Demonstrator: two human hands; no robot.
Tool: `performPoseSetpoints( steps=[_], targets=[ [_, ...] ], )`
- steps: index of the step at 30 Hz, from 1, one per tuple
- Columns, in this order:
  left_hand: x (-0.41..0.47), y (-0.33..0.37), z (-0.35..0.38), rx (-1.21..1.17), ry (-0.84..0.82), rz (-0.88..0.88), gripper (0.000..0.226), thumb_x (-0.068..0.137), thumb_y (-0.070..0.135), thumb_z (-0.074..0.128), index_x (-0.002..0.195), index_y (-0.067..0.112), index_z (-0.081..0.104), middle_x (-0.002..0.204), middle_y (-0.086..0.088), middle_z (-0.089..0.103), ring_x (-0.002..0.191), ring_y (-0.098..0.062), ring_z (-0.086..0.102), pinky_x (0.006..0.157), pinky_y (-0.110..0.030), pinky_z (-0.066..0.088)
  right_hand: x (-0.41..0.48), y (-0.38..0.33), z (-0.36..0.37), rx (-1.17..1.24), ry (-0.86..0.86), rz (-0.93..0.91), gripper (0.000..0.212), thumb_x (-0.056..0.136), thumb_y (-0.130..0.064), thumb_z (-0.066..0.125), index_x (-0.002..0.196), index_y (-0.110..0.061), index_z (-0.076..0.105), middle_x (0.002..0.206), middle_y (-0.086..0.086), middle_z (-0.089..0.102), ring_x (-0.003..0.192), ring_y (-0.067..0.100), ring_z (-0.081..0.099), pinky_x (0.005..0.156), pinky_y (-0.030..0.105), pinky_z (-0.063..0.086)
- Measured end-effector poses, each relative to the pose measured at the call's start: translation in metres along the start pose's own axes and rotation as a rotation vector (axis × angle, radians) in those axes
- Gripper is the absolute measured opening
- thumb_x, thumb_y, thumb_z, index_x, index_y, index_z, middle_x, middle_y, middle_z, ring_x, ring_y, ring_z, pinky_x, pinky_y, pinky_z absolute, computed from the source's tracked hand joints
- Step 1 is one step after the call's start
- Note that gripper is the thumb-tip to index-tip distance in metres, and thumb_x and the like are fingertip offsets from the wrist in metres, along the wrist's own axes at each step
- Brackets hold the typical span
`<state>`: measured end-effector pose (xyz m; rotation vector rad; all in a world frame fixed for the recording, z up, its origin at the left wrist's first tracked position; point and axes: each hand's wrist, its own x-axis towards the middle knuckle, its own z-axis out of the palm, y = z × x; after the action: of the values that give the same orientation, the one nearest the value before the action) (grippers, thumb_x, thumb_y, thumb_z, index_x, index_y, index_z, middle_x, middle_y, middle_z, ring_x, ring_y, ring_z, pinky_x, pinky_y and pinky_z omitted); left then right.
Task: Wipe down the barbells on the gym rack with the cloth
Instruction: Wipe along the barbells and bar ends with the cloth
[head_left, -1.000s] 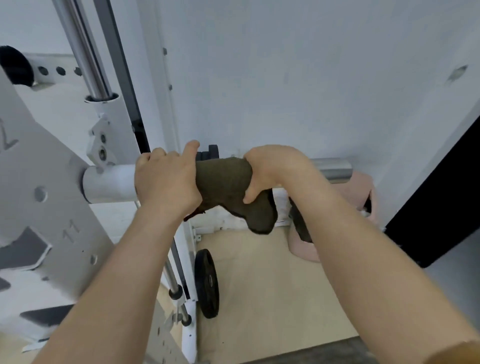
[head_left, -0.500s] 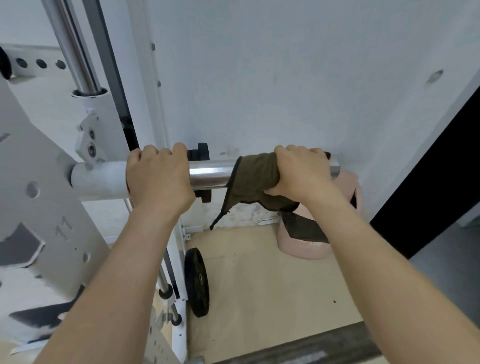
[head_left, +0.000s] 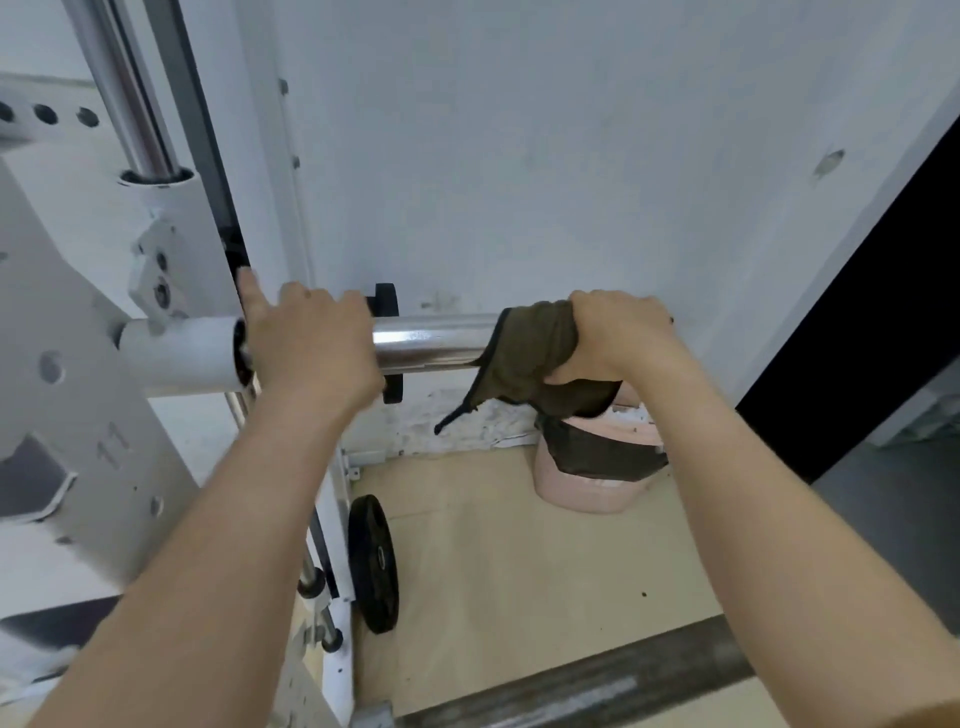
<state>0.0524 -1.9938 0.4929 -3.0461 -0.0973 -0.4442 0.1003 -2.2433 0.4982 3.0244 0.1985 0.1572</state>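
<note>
Barbell (head_left: 434, 342) lies level on the white rack (head_left: 78, 364), its chrome sleeve running rightward near the wall. Left hand (head_left: 311, 345) wraps over the bar next to the white collar, one finger sticking up toward the rack. Right hand (head_left: 618, 338) clamps the olive cloth (head_left: 530, 353) around the bar's far end; loose cloth hangs below. On the floor (head_left: 519, 571): black weight plate (head_left: 374, 564), pink tub (head_left: 592, 488).

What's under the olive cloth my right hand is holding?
The chrome bar runs into the cloth from the left, so the cloth is wrapped over it, gripped by the right hand. The bar's end is covered and cannot be seen.
</note>
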Motion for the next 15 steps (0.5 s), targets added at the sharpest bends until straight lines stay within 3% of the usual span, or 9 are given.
performPoseSetpoints(
  steps=[2,3,6,9,11,13,15],
  targets=[
    [-0.010,0.018,0.019,0.047,0.100,0.082,0.053,0.066,0.018,0.068,0.116,0.012,0.051,0.113,-0.013,0.058,0.115,-0.033,0.046,0.115,-0.054,0.012,0.009,-0.031,-0.008,0.035,-0.072,-0.112,0.052,0.064,-0.055,0.073,0.101,-0.027,0.050,0.093,-0.006,0.060,0.088,0.023,0.059,0.072,0.034,0.042],
    [-0.015,0.025,0.027,0.019,0.148,0.101,0.059,0.063,0.013,0.070,0.118,0.007,0.050,0.112,-0.017,0.056,0.112,-0.037,0.047,0.113,-0.052,0.020,0.011,-0.048,-0.006,0.053,-0.041,-0.178,0.048,0.066,-0.052,0.072,0.102,-0.027,0.051,0.091,-0.006,0.059,0.085,0.023,0.058,0.069,0.032,0.040],
    [-0.010,0.029,0.035,-0.027,0.279,0.106,0.049,0.064,0.005,0.068,0.110,0.008,0.052,0.097,-0.018,0.058,0.095,-0.038,0.052,0.092,-0.045,0.037,0.003,-0.066,0.009,0.065,0.289,-0.255,0.037,0.068,-0.043,0.068,0.097,-0.024,0.053,0.085,-0.006,0.061,0.081,0.024,0.060,0.065,0.031,0.033],
    [0.011,0.023,0.015,-0.029,0.042,0.134,0.037,0.072,0.014,0.066,0.106,0.020,0.054,0.082,-0.002,0.057,0.077,-0.026,0.053,0.067,-0.033,0.037,-0.013,-0.026,0.037,0.035,0.546,-0.223,0.048,0.065,-0.034,0.076,0.106,-0.016,0.059,0.093,0.001,0.063,0.087,0.027,0.060,0.078,0.038,0.040],
    [0.026,0.021,0.000,-0.054,-0.198,0.141,0.034,0.068,0.016,0.065,0.100,0.023,0.056,0.079,0.002,0.056,0.072,-0.020,0.053,0.061,-0.029,0.037,-0.016,-0.002,0.044,0.025,0.571,-0.114,0.049,0.064,-0.032,0.079,0.105,-0.013,0.059,0.095,0.004,0.062,0.090,0.028,0.059,0.085,0.040,0.040],
    [0.026,0.024,-0.001,-0.063,-0.231,0.135,0.035,0.069,0.016,0.061,0.103,0.021,0.055,0.088,0.001,0.058,0.080,-0.021,0.054,0.075,-0.034,0.043,-0.012,0.001,0.043,0.004,0.513,-0.010,0.046,0.066,-0.032,0.077,0.103,-0.013,0.059,0.095,0.005,0.062,0.092,0.028,0.058,0.092,0.040,0.038],
    [0.013,0.030,0.012,-0.025,-0.004,0.153,0.039,0.072,0.014,0.062,0.109,0.020,0.051,0.099,-0.001,0.059,0.094,-0.025,0.053,0.094,-0.039,0.035,-0.012,-0.015,0.041,0.006,0.526,0.055,0.043,0.066,-0.030,0.075,0.102,-0.013,0.058,0.095,0.005,0.061,0.092,0.028,0.057,0.095,0.040,0.036]
  ],
)
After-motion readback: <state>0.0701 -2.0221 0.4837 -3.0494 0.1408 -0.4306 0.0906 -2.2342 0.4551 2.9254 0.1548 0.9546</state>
